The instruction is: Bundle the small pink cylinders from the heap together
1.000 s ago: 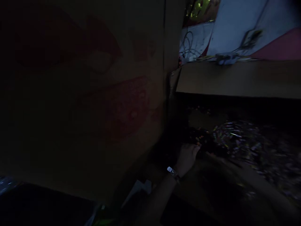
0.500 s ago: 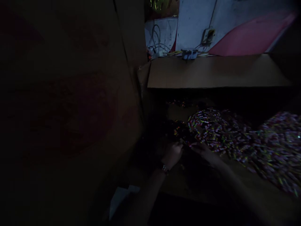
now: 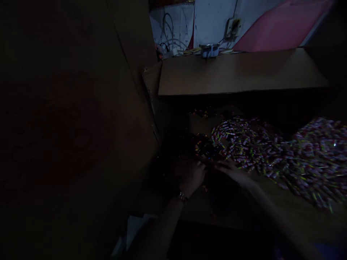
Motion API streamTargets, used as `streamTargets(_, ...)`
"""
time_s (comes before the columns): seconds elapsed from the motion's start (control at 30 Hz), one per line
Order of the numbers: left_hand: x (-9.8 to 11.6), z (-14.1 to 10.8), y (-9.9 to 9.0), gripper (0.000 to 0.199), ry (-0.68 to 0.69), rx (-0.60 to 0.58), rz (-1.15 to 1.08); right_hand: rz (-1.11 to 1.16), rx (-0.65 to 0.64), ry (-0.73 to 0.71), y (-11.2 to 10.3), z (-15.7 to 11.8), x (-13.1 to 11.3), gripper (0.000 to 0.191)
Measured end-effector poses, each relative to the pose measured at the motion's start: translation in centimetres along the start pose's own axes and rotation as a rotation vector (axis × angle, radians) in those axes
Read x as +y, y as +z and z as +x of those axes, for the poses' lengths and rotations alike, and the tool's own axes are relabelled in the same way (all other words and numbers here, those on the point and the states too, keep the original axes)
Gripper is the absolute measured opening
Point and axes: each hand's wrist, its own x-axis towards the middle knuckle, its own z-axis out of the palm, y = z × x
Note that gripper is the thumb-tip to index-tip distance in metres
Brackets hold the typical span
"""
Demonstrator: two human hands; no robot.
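Note:
The light is very dim, so the fingertips are hard to see. My left hand (image 3: 193, 177), with a metal-looking band (image 3: 183, 196) on its wrist, is curled closed. Anything in its fingers is lost in the dark. Close by on the right, my right hand (image 3: 232, 171) reaches inward with fingers stretched out, and nothing shows in them. Just beyond both hands lies a dark heap of small bits with orange and yellow flecks (image 3: 202, 147). A larger pile of small, shiny, wrapped stick-like pieces (image 3: 246, 141) lies beside my right hand.
More such pieces (image 3: 320, 159) spread to the right. A cardboard flap (image 3: 238, 72) runs along the back, and a tall cardboard panel (image 3: 81, 126) stands at left. Behind are cables, a wall socket (image 3: 233, 28) and a pink sheet (image 3: 282, 29). Pale paper (image 3: 134, 229) lies near my left forearm.
The view has shifted, so the scene sits higher and farther left. A small pink-tipped piece seen between the hands before no longer shows. My right fingers now look straighter.

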Motion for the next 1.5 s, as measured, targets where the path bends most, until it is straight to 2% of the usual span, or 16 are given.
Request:
streamTargets(0.13, 0.0, 0.1, 0.0, 0.019, -0.018, 0.006, 0.005, 0.047, -0.092, -0.124, -0.1, -0.1, -0.1, 0.035)
streamTargets(0.37, 0.0, 0.3, 0.1, 0.017, -0.009, 0.027, 0.013, 0.040, -0.107, -0.080, -0.1, -0.1, -0.2, 0.043)
streamTargets(0.57, -0.2, 0.0, 0.8, 0.012, -0.006, 0.020, 0.065, -0.041, -0.148, -0.099, -0.2, -0.1, -0.6, 0.033)
streamTargets(0.8, -0.1, -0.2, 1.1, 0.016, 0.035, 0.020, 0.007, -0.176, -0.168, -0.231, -0.4, 0.4, -0.6, 0.024)
streamTargets(0.97, 2.2, -2.5, -0.1, 0.029, -0.050, -0.013, -0.133, -0.193, -0.248, -0.198, -2.9, 0.5, 0.6, 0.026)
streamTargets(1.07, 2.8, -4.6, -1.6, 0.037, -0.043, 0.010, -0.178, -0.168, -0.168, -0.218, -4.7, 0.2, 1.4, 0.025)
streamTargets(1.13, 2.4, -5.9, -3.0, 0.036, -0.116, 0.063, -0.083, -0.171, -0.094, -0.228, -5.2, -0.1, 1.5, 0.025)
streamTargets(1.2, 1.6, -6.9, -4.5, 0.035, -0.261, 0.065, 0.119, -0.203, -0.023, -0.252, -4.8, -0.5, 1.3, 0.027)
streamTargets(1.3, 0.3, -7.5, -6.2, 0.032, -0.378, -0.079, 0.360, -0.288, 0.029, -0.316, -2.8, -1.0, 0.1, 0.031)
streamTargets(1.37, -0.4, -7.3, -6.7, 0.029, -0.367, -0.134, 0.388, -0.327, 0.013, -0.335, -0.9, -1.3, -0.8, 0.033)
streamTargets(1.4, -0.6, -7.1, -6.8, 0.029, -0.356, -0.123, 0.375, -0.333, 0.015, -0.339, 0.0, -1.4, -1.2, 0.033)
streamTargets(1.5, -1.4, -6.1, -6.7, 0.029, -0.350, -0.013, 0.274, -0.292, 0.031, -0.354, 2.0, -1.7, -2.2, 0.036)
